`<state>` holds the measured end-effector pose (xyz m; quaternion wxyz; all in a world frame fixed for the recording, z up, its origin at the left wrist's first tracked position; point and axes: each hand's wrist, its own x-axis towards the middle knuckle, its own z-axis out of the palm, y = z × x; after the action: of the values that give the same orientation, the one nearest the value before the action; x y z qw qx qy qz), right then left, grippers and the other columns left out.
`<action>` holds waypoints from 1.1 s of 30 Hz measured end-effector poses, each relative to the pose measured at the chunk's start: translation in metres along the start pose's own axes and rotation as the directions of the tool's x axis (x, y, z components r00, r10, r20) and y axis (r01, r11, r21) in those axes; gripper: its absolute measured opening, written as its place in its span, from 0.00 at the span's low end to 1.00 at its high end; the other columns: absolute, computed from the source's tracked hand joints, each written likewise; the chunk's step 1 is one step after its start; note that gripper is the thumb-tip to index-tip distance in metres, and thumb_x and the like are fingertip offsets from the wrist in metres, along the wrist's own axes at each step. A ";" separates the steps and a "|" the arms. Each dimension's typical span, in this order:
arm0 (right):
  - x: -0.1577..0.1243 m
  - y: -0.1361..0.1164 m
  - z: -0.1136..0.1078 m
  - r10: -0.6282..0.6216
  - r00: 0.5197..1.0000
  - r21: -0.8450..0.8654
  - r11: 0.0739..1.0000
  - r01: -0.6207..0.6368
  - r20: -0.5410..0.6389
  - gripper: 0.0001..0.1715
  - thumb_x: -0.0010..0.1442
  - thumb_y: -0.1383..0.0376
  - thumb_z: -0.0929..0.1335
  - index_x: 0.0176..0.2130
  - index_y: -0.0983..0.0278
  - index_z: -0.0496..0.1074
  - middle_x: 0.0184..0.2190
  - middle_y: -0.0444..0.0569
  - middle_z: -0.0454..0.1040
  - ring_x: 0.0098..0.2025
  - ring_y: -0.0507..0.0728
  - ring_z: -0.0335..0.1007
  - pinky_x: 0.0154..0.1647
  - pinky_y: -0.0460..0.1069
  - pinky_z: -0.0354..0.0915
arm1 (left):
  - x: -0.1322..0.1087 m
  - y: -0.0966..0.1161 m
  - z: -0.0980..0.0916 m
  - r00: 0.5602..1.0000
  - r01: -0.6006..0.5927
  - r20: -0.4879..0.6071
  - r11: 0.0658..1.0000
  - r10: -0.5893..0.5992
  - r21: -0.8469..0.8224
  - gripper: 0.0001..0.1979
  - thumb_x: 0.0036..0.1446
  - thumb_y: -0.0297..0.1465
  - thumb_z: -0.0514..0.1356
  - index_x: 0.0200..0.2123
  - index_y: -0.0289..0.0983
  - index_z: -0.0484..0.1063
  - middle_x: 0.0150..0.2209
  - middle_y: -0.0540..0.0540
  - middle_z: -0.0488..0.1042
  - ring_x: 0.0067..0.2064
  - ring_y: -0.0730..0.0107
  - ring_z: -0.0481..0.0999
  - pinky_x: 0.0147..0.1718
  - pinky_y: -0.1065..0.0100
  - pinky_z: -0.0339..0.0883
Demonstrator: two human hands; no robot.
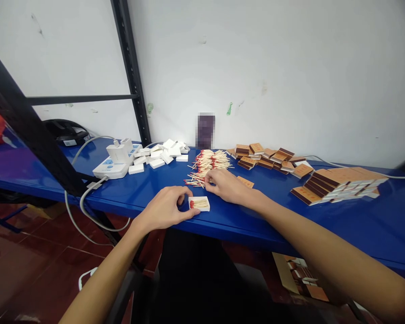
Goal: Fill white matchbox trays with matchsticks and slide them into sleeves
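Tray position: the white tray (204, 209) is set near the front edge of the blue counter (168, 174), on the near side of the match pile (209, 162).
Left grip (165, 206): the tray is pinched at its left end between thumb and fingers.
Right grip (227, 184): thumb and fingers are curled at the pile's near edge; whether a match is pinched cannot be made out.
Tray handling: it is judged very light, thin-walled and easily crushed, best held gently by opposite walls.
Tray look: shallow, rectangular, open-topped; a few pale matches (200, 204) are laid lengthwise inside, red heads leftward.
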<state>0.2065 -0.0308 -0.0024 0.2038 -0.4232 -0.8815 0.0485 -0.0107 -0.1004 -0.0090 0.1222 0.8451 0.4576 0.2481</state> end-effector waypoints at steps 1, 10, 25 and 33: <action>-0.002 -0.001 -0.004 -0.006 1.000 0.017 1.000 0.006 0.002 0.06 0.60 0.68 0.65 0.30 0.64 0.69 0.30 0.47 0.73 0.32 0.53 0.65 0.32 0.47 0.53 | 0.000 0.000 0.000 1.000 0.002 -0.001 1.000 -0.002 -0.001 0.18 0.54 0.47 0.63 0.39 0.38 0.72 0.24 0.54 0.64 0.26 0.71 0.64 0.26 0.68 0.53; -0.021 -0.021 -0.025 -0.235 0.958 0.225 0.954 0.196 0.165 0.07 0.58 0.63 0.67 0.30 0.63 0.72 0.23 0.40 0.63 0.25 0.49 0.56 0.28 0.46 0.51 | -0.001 0.000 -0.001 1.000 0.017 -0.012 1.000 -0.017 -0.002 0.22 0.53 0.49 0.64 0.42 0.38 0.74 0.27 0.52 0.67 0.29 0.68 0.66 0.30 0.67 0.56; -0.013 0.003 -0.022 -0.032 0.996 -0.119 0.992 0.041 0.081 0.06 0.59 0.63 0.66 0.35 0.62 0.72 0.33 0.49 0.75 0.34 0.55 0.66 0.32 0.48 0.54 | -0.007 -0.021 -0.018 0.999 0.025 0.040 0.991 -0.031 0.130 0.12 0.68 0.36 0.49 0.42 0.42 0.72 0.44 0.44 0.66 0.45 0.58 0.63 0.47 0.55 0.60; -0.011 0.005 -0.012 -0.028 0.990 -0.098 0.994 0.041 0.136 0.06 0.63 0.65 0.64 0.36 0.62 0.70 0.34 0.50 0.75 0.36 0.56 0.67 0.33 0.48 0.55 | -0.003 -0.024 -0.016 0.998 0.027 0.056 0.978 -0.040 0.208 0.12 0.69 0.34 0.45 0.37 0.39 0.65 0.44 0.43 0.63 0.44 0.58 0.62 0.44 0.54 0.59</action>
<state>0.2214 -0.0366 0.0040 0.1233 -0.4133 -0.9017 0.0289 -0.0379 -0.0900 -0.0074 0.0515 0.8524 0.4912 0.1716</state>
